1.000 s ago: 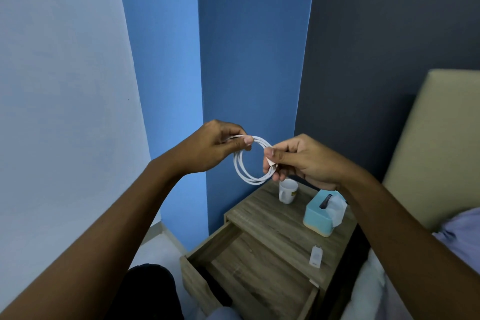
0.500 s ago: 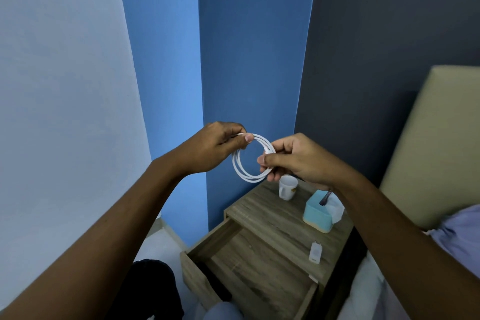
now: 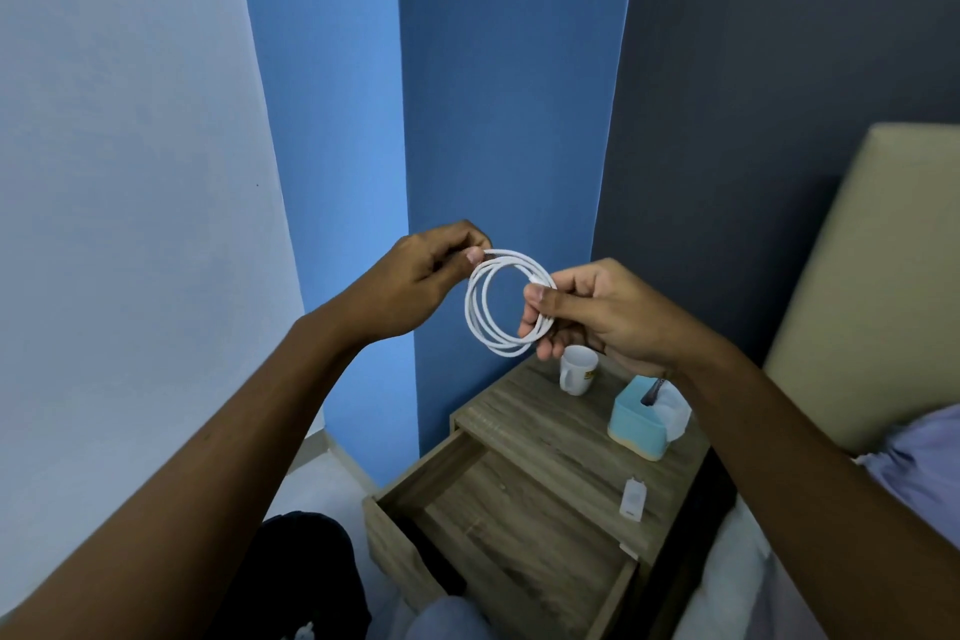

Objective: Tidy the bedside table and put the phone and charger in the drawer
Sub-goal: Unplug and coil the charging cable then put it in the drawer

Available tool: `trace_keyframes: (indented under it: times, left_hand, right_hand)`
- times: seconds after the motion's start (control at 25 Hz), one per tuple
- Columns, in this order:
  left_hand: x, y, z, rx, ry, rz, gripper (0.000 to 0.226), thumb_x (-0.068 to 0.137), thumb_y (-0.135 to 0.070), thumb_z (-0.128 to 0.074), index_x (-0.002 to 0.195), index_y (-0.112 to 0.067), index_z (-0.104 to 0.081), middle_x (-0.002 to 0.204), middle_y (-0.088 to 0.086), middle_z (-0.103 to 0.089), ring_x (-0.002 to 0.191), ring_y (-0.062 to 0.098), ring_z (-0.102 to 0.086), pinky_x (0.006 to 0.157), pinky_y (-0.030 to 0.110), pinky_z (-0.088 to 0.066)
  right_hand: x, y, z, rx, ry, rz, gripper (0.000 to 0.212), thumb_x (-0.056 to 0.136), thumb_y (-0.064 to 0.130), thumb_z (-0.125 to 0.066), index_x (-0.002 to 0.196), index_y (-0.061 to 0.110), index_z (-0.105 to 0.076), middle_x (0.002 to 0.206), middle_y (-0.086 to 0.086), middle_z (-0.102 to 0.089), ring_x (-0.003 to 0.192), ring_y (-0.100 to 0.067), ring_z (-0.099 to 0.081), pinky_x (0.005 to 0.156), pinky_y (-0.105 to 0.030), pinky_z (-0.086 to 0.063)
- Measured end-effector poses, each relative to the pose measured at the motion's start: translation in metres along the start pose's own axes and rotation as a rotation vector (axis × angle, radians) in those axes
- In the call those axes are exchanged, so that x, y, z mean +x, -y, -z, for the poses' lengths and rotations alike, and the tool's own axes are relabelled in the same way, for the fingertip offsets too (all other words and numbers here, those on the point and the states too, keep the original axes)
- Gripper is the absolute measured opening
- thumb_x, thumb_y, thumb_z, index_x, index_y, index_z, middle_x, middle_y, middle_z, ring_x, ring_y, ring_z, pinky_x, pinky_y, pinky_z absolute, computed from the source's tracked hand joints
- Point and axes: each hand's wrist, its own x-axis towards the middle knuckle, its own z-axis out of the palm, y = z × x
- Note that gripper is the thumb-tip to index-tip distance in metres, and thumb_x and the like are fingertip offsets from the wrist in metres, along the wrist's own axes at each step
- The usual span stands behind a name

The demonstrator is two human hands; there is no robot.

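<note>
A white charger cable (image 3: 475,312) is wound into a coil of several loops and held in the air above the bedside table (image 3: 550,437). My left hand (image 3: 421,278) pinches the coil's top left. My right hand (image 3: 587,309) grips its right side, thumb on the loops. Below, the wooden drawer (image 3: 498,525) stands pulled open, and its visible floor is bare. A small white charger plug (image 3: 632,498) lies on the tabletop near the front right edge. No phone is visible.
A white mug (image 3: 576,369) stands at the back of the tabletop. A light blue tissue box (image 3: 636,424) sits to its right. A beige headboard (image 3: 872,286) and lilac bedding (image 3: 919,473) lie to the right. Blue walls close in behind and left.
Both hands have turned the coil slightly, and the loops now face the camera more fully. My right thumb has shifted on the loops. The table's items are unmoved.
</note>
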Motion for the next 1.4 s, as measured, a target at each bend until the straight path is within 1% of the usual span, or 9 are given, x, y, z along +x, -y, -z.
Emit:
trace_keyframes:
  times: [0.16,0.32,0.52,0.64,0.76,0.96,1.12,1.24,1.4]
  left_hand:
    - [0.001,0.007,-0.006,0.07,-0.132,0.025,0.016,0.096,-0.019,-0.06,0.104,-0.019,-0.073,0.095,-0.003,-0.067,0.083,0.009,-0.059,0.072,0.014,-0.043]
    - [-0.001,0.0,-0.015,-0.24,-0.095,0.244,0.018,0.095,-0.007,-0.06,0.102,-0.013,-0.076,0.084,-0.007,-0.074,0.073,0.003,-0.065,0.07,0.018,-0.048]
    - [-0.002,-0.013,-0.008,-0.565,0.052,0.381,0.049,0.091,-0.053,-0.054,0.106,-0.011,-0.074,0.09,0.009,-0.071,0.084,0.018,-0.065,0.082,0.035,-0.053]
    - [-0.003,-0.018,-0.01,-0.462,0.074,0.273,0.032,0.084,-0.026,-0.075,0.107,-0.006,-0.071,0.089,0.008,-0.068,0.081,0.014,-0.063,0.077,0.026,-0.053]
    - [-0.001,-0.015,-0.013,-0.445,0.035,0.269,0.026,0.083,-0.002,-0.074,0.109,-0.002,-0.071,0.09,0.011,-0.07,0.081,0.011,-0.065,0.078,0.022,-0.053]
    - [0.002,-0.015,-0.014,-0.397,0.007,0.27,0.026,0.085,0.009,-0.064,0.107,-0.003,-0.073,0.097,0.016,-0.074,0.084,0.014,-0.068,0.082,0.025,-0.055]
    - [0.002,-0.021,-0.014,-0.444,0.044,0.275,0.025,0.087,0.012,-0.058,0.107,0.002,-0.07,0.09,0.016,-0.074,0.082,0.019,-0.069,0.073,0.021,-0.053]
    - [0.003,-0.02,-0.015,-0.483,0.043,0.325,0.022,0.085,0.005,-0.055,0.099,-0.001,-0.07,0.081,0.01,-0.07,0.076,0.013,-0.066,0.071,0.022,-0.051]
    - [0.005,-0.023,-0.022,-0.548,0.038,0.401,0.022,0.082,-0.027,-0.055,0.077,-0.007,-0.064,0.079,0.02,-0.062,0.067,0.014,-0.06,0.067,0.024,-0.046]
  right_hand:
    - [0.0,-0.001,-0.001,-0.002,0.003,0.021,0.029,0.092,0.02,-0.061,0.093,-0.008,-0.069,0.091,-0.027,-0.07,0.065,-0.021,-0.068,0.058,-0.021,-0.056]
    - [0.001,-0.002,-0.002,-0.024,-0.02,0.033,0.031,0.091,0.02,-0.063,0.094,-0.01,-0.07,0.092,-0.027,-0.072,0.067,-0.025,-0.069,0.061,-0.022,-0.057]
    - [0.002,-0.002,0.001,-0.05,-0.089,0.03,0.038,0.085,0.022,-0.066,0.095,-0.015,-0.068,0.091,-0.03,-0.071,0.066,-0.026,-0.069,0.06,-0.022,-0.058]
    - [0.003,-0.004,0.002,-0.072,-0.125,0.034,0.039,0.084,0.023,-0.067,0.095,-0.015,-0.068,0.091,-0.033,-0.07,0.067,-0.026,-0.071,0.061,-0.023,-0.059]
    - [0.005,-0.006,0.002,-0.134,-0.152,0.029,0.034,0.088,0.019,-0.066,0.095,-0.014,-0.068,0.089,-0.033,-0.07,0.068,-0.026,-0.071,0.062,-0.022,-0.058]
    - [0.006,-0.006,0.003,-0.205,-0.187,0.038,0.029,0.09,0.016,-0.067,0.093,-0.012,-0.069,0.085,-0.032,-0.071,0.063,-0.021,-0.071,0.061,-0.021,-0.057]
    - [0.008,-0.003,0.005,-0.223,-0.198,0.036,0.028,0.09,0.016,-0.067,0.093,-0.012,-0.069,0.083,-0.03,-0.072,0.065,-0.022,-0.072,0.065,-0.024,-0.059]
    - [0.009,-0.004,0.006,-0.229,-0.218,0.029,0.027,0.091,0.017,-0.067,0.092,-0.011,-0.07,0.081,-0.029,-0.072,0.064,-0.022,-0.072,0.065,-0.025,-0.06]
    - [0.011,-0.005,0.004,-0.225,-0.217,0.026,0.027,0.092,0.016,-0.066,0.092,-0.011,-0.069,0.08,-0.028,-0.072,0.065,-0.024,-0.072,0.065,-0.025,-0.06]
